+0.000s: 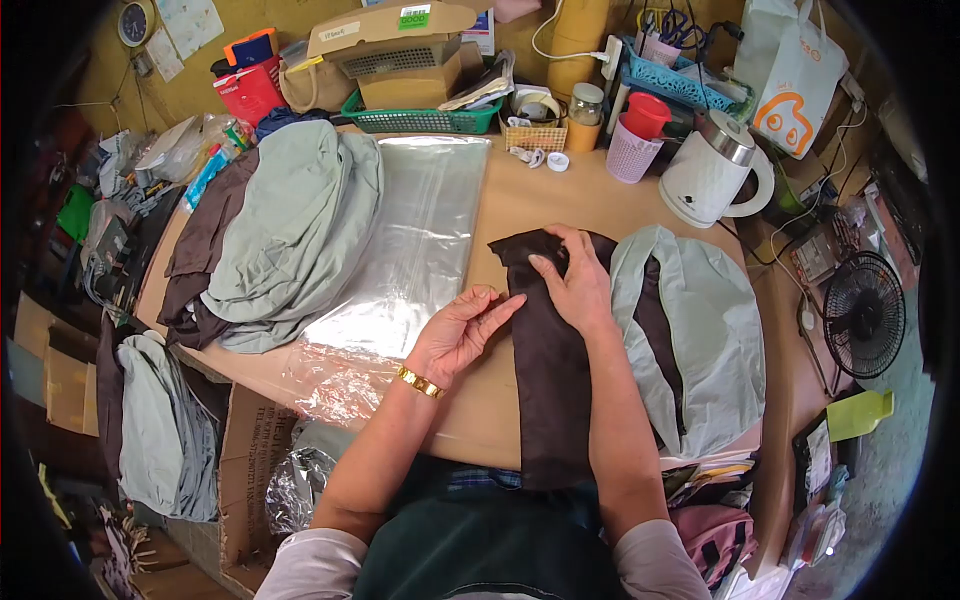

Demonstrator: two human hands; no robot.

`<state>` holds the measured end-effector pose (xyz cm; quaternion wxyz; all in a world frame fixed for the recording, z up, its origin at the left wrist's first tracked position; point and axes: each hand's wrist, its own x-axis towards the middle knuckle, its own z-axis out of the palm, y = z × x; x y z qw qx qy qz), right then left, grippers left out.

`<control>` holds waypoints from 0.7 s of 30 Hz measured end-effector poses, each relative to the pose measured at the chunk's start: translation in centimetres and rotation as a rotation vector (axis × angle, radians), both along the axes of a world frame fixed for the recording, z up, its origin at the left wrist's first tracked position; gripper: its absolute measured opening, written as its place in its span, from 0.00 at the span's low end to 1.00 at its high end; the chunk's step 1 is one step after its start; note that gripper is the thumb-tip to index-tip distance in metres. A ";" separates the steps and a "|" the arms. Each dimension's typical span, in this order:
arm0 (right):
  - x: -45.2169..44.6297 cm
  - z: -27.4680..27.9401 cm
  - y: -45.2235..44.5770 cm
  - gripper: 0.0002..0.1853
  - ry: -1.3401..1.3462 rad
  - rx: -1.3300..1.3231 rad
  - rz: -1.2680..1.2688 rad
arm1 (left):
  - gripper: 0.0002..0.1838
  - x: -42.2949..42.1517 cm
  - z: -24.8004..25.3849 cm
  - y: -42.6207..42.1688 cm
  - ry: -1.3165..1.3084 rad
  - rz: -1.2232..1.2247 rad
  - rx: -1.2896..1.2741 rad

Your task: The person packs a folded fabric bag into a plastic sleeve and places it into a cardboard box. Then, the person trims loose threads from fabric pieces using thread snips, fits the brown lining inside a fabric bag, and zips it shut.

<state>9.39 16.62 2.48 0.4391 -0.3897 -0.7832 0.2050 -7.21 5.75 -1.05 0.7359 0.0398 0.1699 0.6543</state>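
A long dark brown cloth [548, 390] lies down the table and hangs over its front edge. My right hand [578, 280] rests on its upper part, fingers bent, thumb against the fabric. At the cloth's left edge is my left hand [465, 325], thumb and forefinger close together; whether anything is between them is too small to tell. To the right lies a pale grey-green folded cloth [715, 335] with a dark strip. Clear plastic sheets [415, 240] are left of my hands, beside a heap of pale grey-green cloth [290, 220] and brown fabric [205, 230].
Along the back of the brown table [520, 200] stand a green basket [420, 120], a lilac cup [633, 150] and a white kettle [708, 170]. A black fan [865, 315] is at the right. More cloth [165, 430] hangs beside a cardboard box [250, 460] at lower left.
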 end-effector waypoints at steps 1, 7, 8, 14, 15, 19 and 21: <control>0.2 0.5 -0.3 0.13 -0.028 0.020 0.056 | 0.03 0.1 0.0 -0.1 -0.019 0.017 0.005; 0.7 3.2 -2.6 0.14 -0.131 0.030 0.271 | 0.02 -0.1 -0.4 0.0 -0.017 0.019 0.049; 0.8 3.2 -2.7 0.14 -0.172 0.078 0.267 | 0.02 -0.1 -0.5 0.1 -0.014 0.008 0.071; 0.7 4.3 -3.4 0.13 -0.256 0.150 0.229 | 0.03 -0.1 -0.4 0.2 0.082 0.008 0.083; 0.7 4.4 -3.5 0.13 -0.279 0.155 0.217 | 0.03 -0.1 -0.4 0.2 0.081 0.008 0.082; 0.4 3.7 -3.2 0.14 -0.255 0.184 0.226 | 0.04 0.0 0.0 0.1 0.121 0.000 0.105; 0.5 3.5 -3.0 0.15 -0.280 0.161 0.217 | 0.04 0.2 0.4 0.0 0.141 -0.001 0.110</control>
